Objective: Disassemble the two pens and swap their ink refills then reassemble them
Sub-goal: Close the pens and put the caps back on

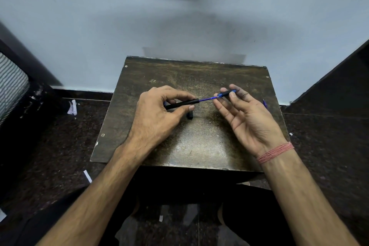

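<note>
My left hand point(157, 114) grips a black pen barrel point(182, 104) lying nearly level above the small dark table point(199, 146). A thin blue ink refill point(207, 99) sticks out of the barrel's right end. It runs into a blue and black grip section point(226, 93), which my right hand point(245, 114) pinches between thumb and fingertips, palm turned up. A short black pen part point(189, 115) lies on the table just below my left thumb. Another blue piece point(265, 104) shows at the table's right edge, behind my right hand.
The table stands against a pale blue wall point(179, 16). Dark speckled floor surrounds it, with scraps of white paper point(72, 107) on the left. A dark panel point(339, 78) rises on the right, and a striped object point(12, 84) sits at far left.
</note>
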